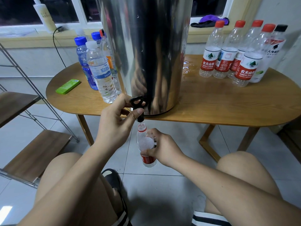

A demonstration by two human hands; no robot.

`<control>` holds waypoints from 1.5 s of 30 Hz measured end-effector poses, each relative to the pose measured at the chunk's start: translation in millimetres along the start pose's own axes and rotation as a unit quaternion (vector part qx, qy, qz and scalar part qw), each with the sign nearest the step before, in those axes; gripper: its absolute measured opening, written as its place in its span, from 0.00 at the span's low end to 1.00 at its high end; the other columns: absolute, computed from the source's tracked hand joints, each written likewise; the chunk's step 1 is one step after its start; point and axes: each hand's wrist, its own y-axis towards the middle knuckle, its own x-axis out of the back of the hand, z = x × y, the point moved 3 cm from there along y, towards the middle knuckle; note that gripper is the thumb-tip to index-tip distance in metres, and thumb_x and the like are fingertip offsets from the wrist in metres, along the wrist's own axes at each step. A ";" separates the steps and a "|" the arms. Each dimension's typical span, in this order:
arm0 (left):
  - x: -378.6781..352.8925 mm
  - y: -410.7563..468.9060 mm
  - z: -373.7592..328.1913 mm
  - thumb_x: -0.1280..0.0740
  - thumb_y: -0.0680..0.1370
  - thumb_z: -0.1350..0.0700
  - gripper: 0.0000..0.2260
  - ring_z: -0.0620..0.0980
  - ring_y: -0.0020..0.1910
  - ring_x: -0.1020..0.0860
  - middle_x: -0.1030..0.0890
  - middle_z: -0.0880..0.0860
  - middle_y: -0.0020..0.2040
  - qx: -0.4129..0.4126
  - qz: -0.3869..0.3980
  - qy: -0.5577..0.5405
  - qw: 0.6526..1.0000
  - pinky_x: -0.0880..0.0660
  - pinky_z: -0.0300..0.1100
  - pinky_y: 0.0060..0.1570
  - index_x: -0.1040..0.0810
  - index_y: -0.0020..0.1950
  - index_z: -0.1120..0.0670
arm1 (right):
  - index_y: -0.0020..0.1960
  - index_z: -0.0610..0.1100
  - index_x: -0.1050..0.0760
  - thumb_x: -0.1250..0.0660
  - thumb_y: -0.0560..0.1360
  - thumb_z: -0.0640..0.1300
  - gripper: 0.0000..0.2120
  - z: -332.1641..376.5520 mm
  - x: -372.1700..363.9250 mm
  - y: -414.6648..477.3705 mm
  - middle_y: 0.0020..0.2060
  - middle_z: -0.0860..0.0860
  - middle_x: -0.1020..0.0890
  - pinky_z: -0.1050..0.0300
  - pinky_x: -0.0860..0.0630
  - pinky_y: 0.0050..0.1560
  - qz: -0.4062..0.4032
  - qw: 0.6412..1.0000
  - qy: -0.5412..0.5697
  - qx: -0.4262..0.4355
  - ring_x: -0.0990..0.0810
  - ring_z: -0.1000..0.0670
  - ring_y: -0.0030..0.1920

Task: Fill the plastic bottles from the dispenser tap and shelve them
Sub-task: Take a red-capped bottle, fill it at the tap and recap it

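Note:
A tall steel dispenser (146,46) stands on the wooden table (211,108), its black tap (137,105) hanging over the front edge. My left hand (114,121) grips the tap lever, thumb under the spout. My right hand (160,146) holds an uncapped red-labelled plastic bottle (146,144) upright, its mouth just under the spout. Several capped red-labelled bottles (231,51) stand at the table's right. Several blue- and white-capped bottles (97,67) stand to the left of the dispenser.
A metal-framed rack with wooden shelves (32,154) stands at the left. A green flat case (68,86) lies on the table's left part. A puddle (187,67) wets the table beside the dispenser. My knees and a black sandal (112,178) are below.

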 end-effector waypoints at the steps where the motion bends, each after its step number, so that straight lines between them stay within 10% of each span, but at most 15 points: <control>1: 0.1 0.1 -0.6 0.26 0.83 0.60 0.05 0.46 0.52 0.14 0.12 0.47 0.50 0.000 0.001 0.001 1.000 0.20 0.54 0.50 0.19 0.58 0.54 | 0.65 0.59 0.28 0.24 0.54 0.70 0.42 0.0 -0.2 0.0 0.60 0.60 0.17 0.45 0.16 0.56 0.000 1.000 0.000 0.000 0.16 0.50 0.58; 45: -0.2 -1.5 -1.7 0.26 0.83 0.61 0.06 0.45 0.49 0.13 0.12 0.46 0.52 0.000 -0.004 -0.012 1.000 0.19 0.54 0.50 0.20 0.57 0.52 | 0.63 0.59 0.28 0.22 0.56 0.67 0.39 -5.7 -2.9 1.7 0.59 0.59 0.16 0.45 0.16 0.55 -0.004 1.000 -0.011 0.009 0.15 0.51 0.57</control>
